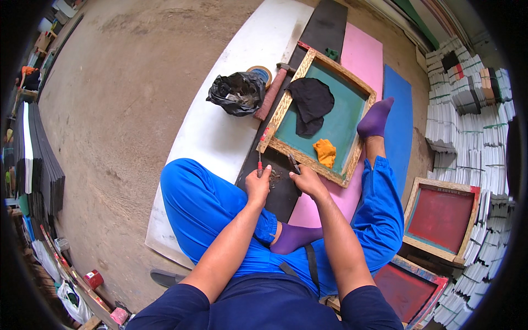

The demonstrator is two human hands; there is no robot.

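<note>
Before me lies a wooden screen frame (305,152) with green mesh (342,93). My left hand (257,186) is closed round the red handle of a screwdriver (260,165), whose shaft points up at the frame's near left corner. In my right hand (309,182) are dark-handled pliers (293,163), close to the frame's near edge; whether their jaws touch it I cannot tell. A black cloth (312,104) and a small yellow-orange cloth (325,152) rest on the mesh. Along the frame's left side lies a hammer (271,94) with a reddish-brown handle.
A black plastic bag (237,93) of scraps and a tape roll (260,75) stand left of the hammer. White (204,129), black, pink (361,52) and blue (397,113) sheets cover the floor beneath. Red-meshed frames (443,219) and bundled white stacks (470,132) are at right.
</note>
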